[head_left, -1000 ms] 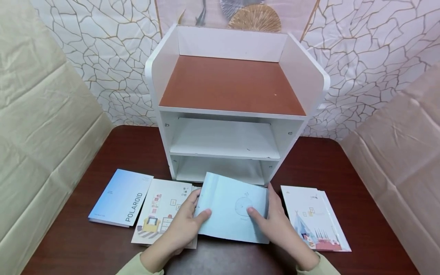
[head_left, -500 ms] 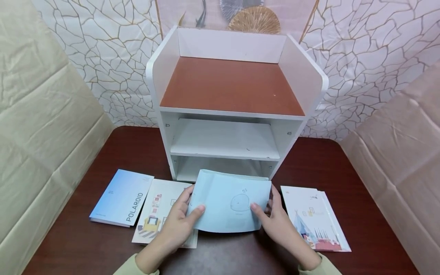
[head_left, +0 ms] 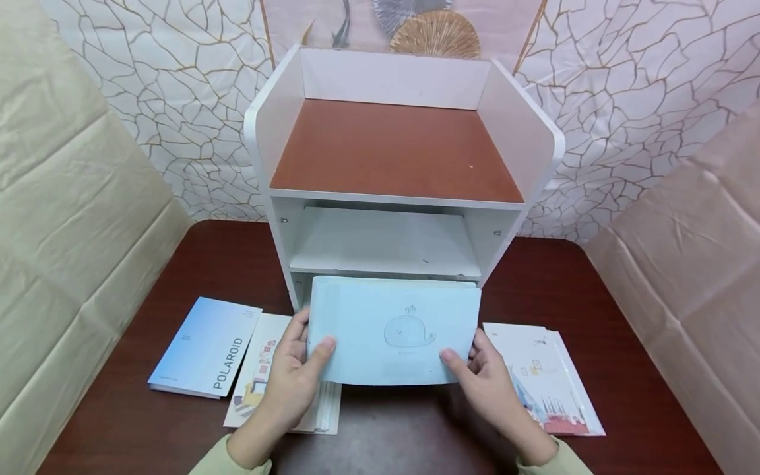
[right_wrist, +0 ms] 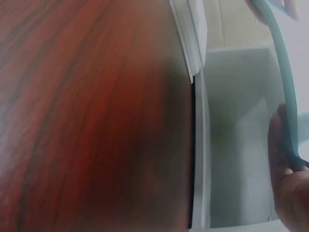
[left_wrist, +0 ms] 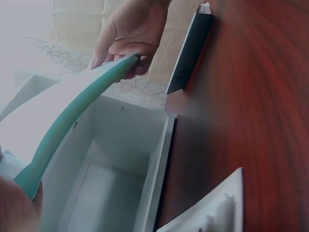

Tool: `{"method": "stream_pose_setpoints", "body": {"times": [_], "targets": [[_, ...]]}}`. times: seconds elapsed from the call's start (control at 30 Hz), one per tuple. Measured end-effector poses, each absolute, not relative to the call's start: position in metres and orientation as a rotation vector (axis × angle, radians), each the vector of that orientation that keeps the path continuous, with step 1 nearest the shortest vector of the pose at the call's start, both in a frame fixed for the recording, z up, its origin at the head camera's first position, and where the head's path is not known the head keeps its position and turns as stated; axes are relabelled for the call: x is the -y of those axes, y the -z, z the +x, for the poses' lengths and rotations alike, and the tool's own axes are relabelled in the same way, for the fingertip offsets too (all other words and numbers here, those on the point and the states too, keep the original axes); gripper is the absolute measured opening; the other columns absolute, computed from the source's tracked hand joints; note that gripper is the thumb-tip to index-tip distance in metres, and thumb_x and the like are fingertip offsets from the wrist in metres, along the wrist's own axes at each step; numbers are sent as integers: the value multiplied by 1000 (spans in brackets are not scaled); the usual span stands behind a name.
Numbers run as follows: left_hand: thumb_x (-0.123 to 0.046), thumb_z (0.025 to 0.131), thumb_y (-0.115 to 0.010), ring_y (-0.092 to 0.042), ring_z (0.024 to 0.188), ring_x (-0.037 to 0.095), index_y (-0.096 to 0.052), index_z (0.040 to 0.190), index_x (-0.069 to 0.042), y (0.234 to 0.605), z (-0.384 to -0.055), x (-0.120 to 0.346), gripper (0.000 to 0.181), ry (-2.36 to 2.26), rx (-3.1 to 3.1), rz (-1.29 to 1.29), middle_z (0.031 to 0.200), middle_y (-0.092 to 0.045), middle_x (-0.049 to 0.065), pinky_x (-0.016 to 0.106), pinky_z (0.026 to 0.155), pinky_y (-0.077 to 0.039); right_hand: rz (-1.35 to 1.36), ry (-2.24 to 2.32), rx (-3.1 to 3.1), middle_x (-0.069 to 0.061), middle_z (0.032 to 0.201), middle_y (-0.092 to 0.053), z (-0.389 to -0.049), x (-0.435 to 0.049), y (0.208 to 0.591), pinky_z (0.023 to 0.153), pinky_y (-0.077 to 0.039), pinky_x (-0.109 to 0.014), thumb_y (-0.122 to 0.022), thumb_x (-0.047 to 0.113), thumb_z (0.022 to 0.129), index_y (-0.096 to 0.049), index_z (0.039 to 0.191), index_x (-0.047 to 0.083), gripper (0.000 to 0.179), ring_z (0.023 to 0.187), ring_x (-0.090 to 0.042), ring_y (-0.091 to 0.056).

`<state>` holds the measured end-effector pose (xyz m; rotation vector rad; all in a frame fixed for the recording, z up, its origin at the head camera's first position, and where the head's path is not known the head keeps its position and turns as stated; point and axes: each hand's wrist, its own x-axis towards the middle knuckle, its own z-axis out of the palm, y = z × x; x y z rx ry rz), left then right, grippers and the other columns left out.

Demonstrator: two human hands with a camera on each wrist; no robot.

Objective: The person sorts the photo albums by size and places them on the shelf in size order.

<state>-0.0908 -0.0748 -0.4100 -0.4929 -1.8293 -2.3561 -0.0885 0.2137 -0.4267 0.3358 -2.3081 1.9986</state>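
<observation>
A light blue booklet [head_left: 362, 330] with a line-drawn whale on its cover is held up in front of the shelf's lower compartment. At its left edge my left hand [head_left: 293, 373] grips it, thumb on the cover and fingers behind. My right hand [head_left: 483, 376] pinches the right edge in the same way. Both wrist views show the booklet's lower edge [left_wrist: 72, 108] bowed and raised off the table. Under my left forearm lies an illustrated book [head_left: 252, 389], partly covered. A second illustrated pile [head_left: 549, 376] lies beside my right hand.
A white shelf unit [head_left: 386, 270] with a brown top [head_left: 394, 152] stands behind the booklet. Its middle compartment is visible; the booklet covers most of the lower one. A blue POLAROID book [head_left: 204, 346] lies at the far left of the dark red table [head_left: 641, 369].
Both hands have raised the booklet and turned it level, bringing it slightly left and up before the lower compartment. The whale drawing now shows fully. The other books stay put.
</observation>
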Motion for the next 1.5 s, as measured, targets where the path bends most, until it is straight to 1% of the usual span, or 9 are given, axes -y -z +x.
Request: {"method": "stream_pose_setpoints", "body": {"times": [0.3, 0.43, 0.6, 0.7, 0.83, 1.03, 1.23, 1.37, 1.5], "targets": [[16, 91, -52, -57, 110, 31, -26, 142, 1, 392, -101, 74, 60, 2046, 1674, -575, 136, -41, 21, 36, 78, -56, 456, -1774, 2176, -14, 119, -64, -92, -197, 408, 76, -56, -31, -52, -3, 97, -39, 131, -1, 36, 99, -20, -67], [20, 88, -52, -51, 121, 33, -22, 148, 1, 378, -104, 74, 70, 1902, 1773, -730, 148, -30, 19, 34, 82, -54, 376, -1771, 2100, -12, 118, -64, -98, -197, 395, 78, -55, -29, -48, 1, 100, -39, 128, -2, 29, 99, -20, -66], [1, 84, -72, -29, 140, 23, -4, 157, -15, 357, -106, 76, 101, 1520, 2222, -748, 160, -13, 5, 39, 103, -40, 292, -1795, 1992, -14, 120, -63, -104, -201, 378, 81, -53, -26, -45, 5, 101, -40, 127, 1, 26, 103, -21, -64], [-8, 80, -79, -15, 144, 22, 6, 156, -16, 349, -108, 76, 114, 1326, 2346, -725, 160, -7, 4, 46, 108, -32, 314, -1818, 1917, -18, 120, -62, -109, -200, 370, 80, -53, -27, -47, 3, 100, -40, 125, 2, 26, 102, -24, -65], [-5, 78, -80, -16, 143, 25, 7, 155, -11, 343, -112, 76, 116, 1227, 2293, -748, 159, -8, 11, 48, 107, -33, 363, -1847, 1815, -22, 116, -62, -114, -196, 359, 78, -54, -29, -50, -2, 98, -39, 123, 2, 28, 98, -26, -66], [1, 78, -78, -18, 142, 28, -2, 155, -5, 340, -117, 75, 108, 1219, 2160, -793, 157, -11, 14, 33, 110, -29, 366, -1820, 1846, -22, 116, -62, -119, -195, 343, 76, -55, -29, -54, 1, 97, -41, 127, 1, 33, 95, -25, -67], [12, 76, -76, -27, 139, 33, -10, 153, 2, 339, -116, 76, 102, 1325, 2046, -792, 158, -11, 18, 31, 100, -39, 464, -1794, 2180, -14, 128, -51, -115, -202, 327, 71, -57, -32, -62, -2, 92, -21, 148, 17, 72, 98, -25, -64], [19, 73, -73, -36, 135, 31, -14, 153, 1, 335, -117, 80, 101, 1463, 1955, -800, 159, -12, 17, 31, 94, -44, 619, -1755, 2368, -10, 129, -49, -110, -208, 313, 50, -53, -34, -67, -9, 85, -4, 152, 26, 98, 69, -24, -62], [24, 67, -74, -45, 129, 31, -21, 151, 2, 327, -121, 83, 101, 1547, 1833, -814, 156, -24, 15, 33, 93, -47, 680, -1721, 2323, -11, 134, -45, -110, -209, 307, 47, -48, -31, -66, -16, 82, 0, 155, 25, 106, 62, -20, -56]]}}
